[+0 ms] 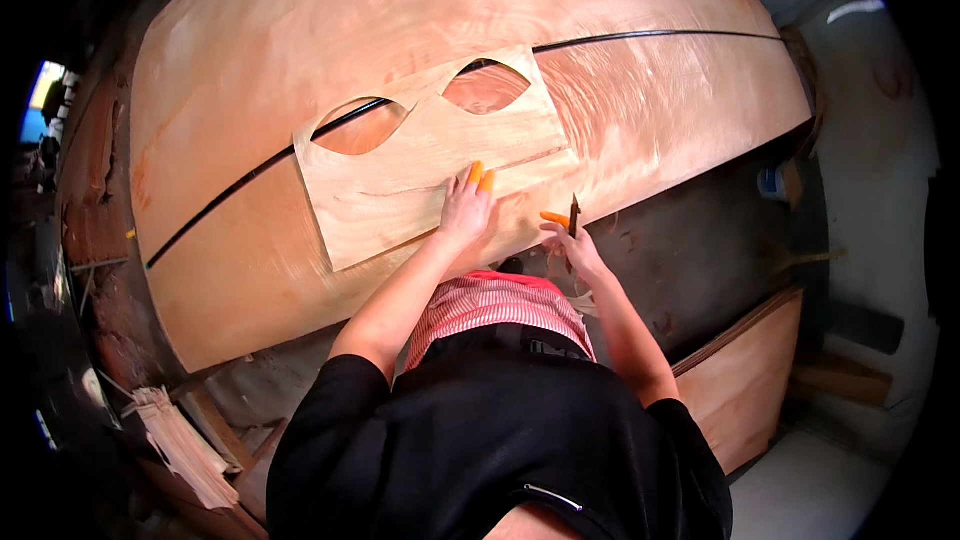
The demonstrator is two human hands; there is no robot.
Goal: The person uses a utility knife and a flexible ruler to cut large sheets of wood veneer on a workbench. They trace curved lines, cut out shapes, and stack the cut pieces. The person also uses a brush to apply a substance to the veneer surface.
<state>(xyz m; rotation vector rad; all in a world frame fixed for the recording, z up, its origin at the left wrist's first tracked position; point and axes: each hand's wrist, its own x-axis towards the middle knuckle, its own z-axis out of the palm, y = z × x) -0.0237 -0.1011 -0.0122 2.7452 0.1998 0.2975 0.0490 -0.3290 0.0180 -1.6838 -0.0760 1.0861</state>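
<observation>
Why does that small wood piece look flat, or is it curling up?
Flat. The small veneer patch lies spread on the big sheet, pressed by the left hand; no edge visibly lifts.

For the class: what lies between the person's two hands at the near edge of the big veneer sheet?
In the head view, only bare veneer sheet edge lies between the left hand on the patch and the right hand holding a knife.

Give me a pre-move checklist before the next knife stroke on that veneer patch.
1. Left hand flat on the patch: ok.
2. Right hand has a grip on the knife: ok.
3. Left fingers clear of the blade: ok, the hands are apart.
4. Patch covers the dark seam between the sheets: ok where it lies; two leaf-shaped holes show the seam.
5. Blade tip on the patch edge: cannot tell.
6. Large sheet lying flat: ok.
</observation>
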